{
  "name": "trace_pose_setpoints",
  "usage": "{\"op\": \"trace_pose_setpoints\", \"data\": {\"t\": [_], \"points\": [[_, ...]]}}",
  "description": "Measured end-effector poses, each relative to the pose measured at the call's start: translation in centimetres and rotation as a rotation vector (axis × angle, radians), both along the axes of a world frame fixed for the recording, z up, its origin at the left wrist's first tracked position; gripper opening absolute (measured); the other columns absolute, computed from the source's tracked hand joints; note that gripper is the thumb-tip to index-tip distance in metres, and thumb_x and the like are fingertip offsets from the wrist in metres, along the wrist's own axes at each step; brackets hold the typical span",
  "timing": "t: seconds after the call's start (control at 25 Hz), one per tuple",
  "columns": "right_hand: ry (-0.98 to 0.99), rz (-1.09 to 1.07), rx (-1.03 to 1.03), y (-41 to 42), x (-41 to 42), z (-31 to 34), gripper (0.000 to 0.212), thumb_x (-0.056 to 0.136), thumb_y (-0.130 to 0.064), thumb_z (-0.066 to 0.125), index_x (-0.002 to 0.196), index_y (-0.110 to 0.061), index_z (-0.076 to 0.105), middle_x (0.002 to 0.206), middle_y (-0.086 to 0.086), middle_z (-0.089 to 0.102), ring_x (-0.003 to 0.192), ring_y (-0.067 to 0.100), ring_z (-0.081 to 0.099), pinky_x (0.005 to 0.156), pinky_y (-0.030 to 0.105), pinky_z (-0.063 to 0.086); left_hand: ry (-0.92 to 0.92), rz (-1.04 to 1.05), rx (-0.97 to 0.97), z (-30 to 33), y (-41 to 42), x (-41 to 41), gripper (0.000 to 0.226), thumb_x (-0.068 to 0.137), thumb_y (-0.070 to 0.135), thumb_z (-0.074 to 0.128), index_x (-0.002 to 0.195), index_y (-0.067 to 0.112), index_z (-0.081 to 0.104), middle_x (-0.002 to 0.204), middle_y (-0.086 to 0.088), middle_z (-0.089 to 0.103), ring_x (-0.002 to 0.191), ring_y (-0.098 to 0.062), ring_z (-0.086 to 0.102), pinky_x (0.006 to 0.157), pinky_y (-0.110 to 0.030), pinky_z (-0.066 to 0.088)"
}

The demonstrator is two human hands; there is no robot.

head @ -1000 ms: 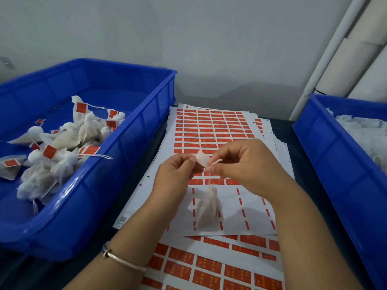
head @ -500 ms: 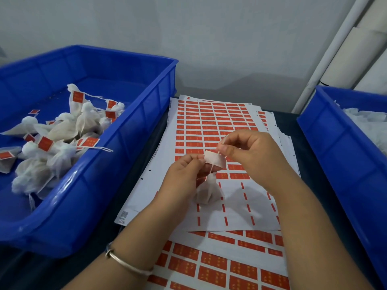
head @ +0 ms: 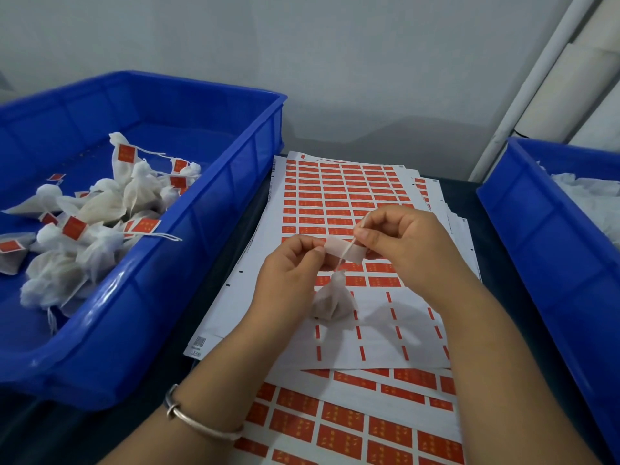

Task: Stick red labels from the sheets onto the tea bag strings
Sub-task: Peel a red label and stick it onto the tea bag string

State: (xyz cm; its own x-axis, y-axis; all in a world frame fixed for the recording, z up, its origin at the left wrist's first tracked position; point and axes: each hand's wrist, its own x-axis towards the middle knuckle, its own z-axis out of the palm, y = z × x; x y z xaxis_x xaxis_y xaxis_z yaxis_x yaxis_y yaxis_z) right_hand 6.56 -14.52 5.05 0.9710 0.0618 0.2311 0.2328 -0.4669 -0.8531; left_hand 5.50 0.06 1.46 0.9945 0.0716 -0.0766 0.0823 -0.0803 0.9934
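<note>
label: the left hand [head: 288, 263] is pinching one end of a peeled label [head: 342, 250], pale sticky side facing up, and the right hand [head: 399, 243] is pinching the other end, so it's being held stretched flat just above the sheet [head: 339, 196].

string: it's running across the label on a slant, with the right hand's fingertips [head: 364, 233] also holding its upper end.

tea bag: the tea bag [head: 333, 298] is dangling off the string below the label, bottom looking like it's touching the stripped part of the sheet.

how it's handling, I'd guess: the label is feather-light, floppy and tacky, so it's wanting to curl and grab skin. Best held by the very ends, like now. The string is thin and slippery, needing a tight fingertip pinch. The bag is soft and light, mesh probably tearing if yanked, so it's better left hanging.

vs half a second back: the label is being pulled out wider and flatter between both hands, the string is lying across it, and the bag is hanging clearer of the left hand.

other stuff: the left bin [head: 208, 229] is holding finished bags [head: 100, 209]; the right bin [head: 543, 236] is holding white bags, no red showing.
</note>
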Motion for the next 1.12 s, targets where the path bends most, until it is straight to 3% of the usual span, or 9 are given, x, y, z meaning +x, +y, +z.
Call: {"op": "trace_pose_setpoints", "data": {"t": [0.12,0.24,0.36,0.44,0.64,0.76,0.84,1.04,1.12], "points": [[-0.011,-0.012,-0.002,0.0,-0.1,0.1,0.022,0.085,-0.02,0.066,0.073,-0.036,0.059,0.074,-0.024,0.062,0.066,-0.006,0.064,0.052,0.001,0.044,-0.071,-0.013,0.019,0.2,0.1,-0.1,0.021,0.094,0.024,0.05,0.079,0.032,0.061,0.074,0.022,0.067,0.075,0.002,0.064,0.052,-0.005,0.042],[-0.028,-0.036,-0.012,0.1,-0.1,0.1,0.024,0.085,-0.02,0.067,0.073,-0.038,0.057,0.072,-0.024,0.06,0.064,-0.008,0.063,0.05,0.003,0.045,-0.114,-0.062,0.008,0.2,0.3,-0.3,0.021,0.094,0.023,0.051,0.079,0.034,0.062,0.076,0.028,0.065,0.077,0.008,0.062,0.059,-0.008,0.042],[-0.056,-0.066,-0.051,0.2,-0.2,0.4,0.027,0.085,-0.021,0.067,0.071,-0.041,0.055,0.071,-0.025,0.059,0.062,0.0,0.064,0.05,0.004,0.046,-0.154,-0.138,-0.049,0.3,0.5,-0.5,0.02,0.092,0.023,0.053,0.081,0.035,0.065,0.079,0.025,0.068,0.08,0.006,0.064,0.064,-0.011,0.044],[-0.071,-0.069,-0.07,0.3,-0.3,0.6,0.027,0.084,-0.023,0.068,0.071,-0.043,0.054,0.071,-0.027,0.057,0.063,-0.001,0.062,0.05,0.003,0.046,-0.177,-0.16,-0.083,0.4,0.5,-0.5,0.013,0.086,0.023,0.062,0.082,0.034,0.065,0.08,0.022,0.069,0.079,0.003,0.066,0.059,-0.01,0.048],[-0.125,-0.022,-0.136,1.1,-0.8,1.2,0.028,0.083,-0.026,0.069,0.068,-0.046,0.054,0.072,-0.031,0.054,0.066,-0.001,0.063,0.051,0.001,0.045,-0.148,-0.06,-0.102,0.1,0.1,-0.3,0.014,0.074,0.023,0.072,0.081,0.031,0.063,0.075,0.022,0.069,0.071,0.002,0.067,0.056,-0.006,0.047],[-0.16,0.001,-0.152,1.4,-1.0,1.2,0.031,0.083,-0.026,0.068,0.069,-0.048,0.053,0.071,-0.032,0.053,0.075,-0.019,0.056,0.053,-0.003,0.04,-0.164,-0.077,-0.086,0.0,0.2,-0.5,0.009,0.079,0.022,0.07,0.081,0.029,0.065,0.073,0.018,0.07,0.071,0.0,0.067,0.057,-0.004,0.046],[-0.159,-0.009,-0.136,1.3,-1.0,1.1,0.03,0.083,-0.025,0.068,0.069,-0.047,0.052,0.07,-0.033,0.053,0.073,-0.02,0.056,0.054,-0.003,0.041,-0.188,-0.091,-0.09,0.0,0.4,-0.5,0.007,0.08,0.021,0.068,0.08,0.028,0.066,0.072,0.017,0.07,0.07,0.0,0.067,0.057,-0.003,0.046],[-0.122,-0.002,-0.084,1.2,-1.0,1.1,0.027,0.084,-0.024,0.067,0.072,-0.045,0.054,0.071,-0.029,0.056,0.068,-0.014,0.06,0.052,0.002,0.045,-0.235,-0.144,-0.094,0.4,0.6,-0.9,0.016,0.081,0.018,0.069,0.076,0.033,0.068,0.075,0.017,0.07,0.074,-0.002,0.067,0.06,-0.008,0.048],[-0.106,-0.004,-0.061,1.2,-1.0,1.3,0.025,0.083,-0.024,0.066,0.073,-0.043,0.055,0.073,-0.026,0.058,0.067,-0.011,0.062,0.05,0.004,0.046,-0.203,-0.162,-0.136,0.7,0.7,-1.1,0.022,0.085,0.018,0.065,0.073,0.035,0.072,0.08,0.013,0.072,0.08,-0.008,0.068,0.067,-0.016,0.053]]}}
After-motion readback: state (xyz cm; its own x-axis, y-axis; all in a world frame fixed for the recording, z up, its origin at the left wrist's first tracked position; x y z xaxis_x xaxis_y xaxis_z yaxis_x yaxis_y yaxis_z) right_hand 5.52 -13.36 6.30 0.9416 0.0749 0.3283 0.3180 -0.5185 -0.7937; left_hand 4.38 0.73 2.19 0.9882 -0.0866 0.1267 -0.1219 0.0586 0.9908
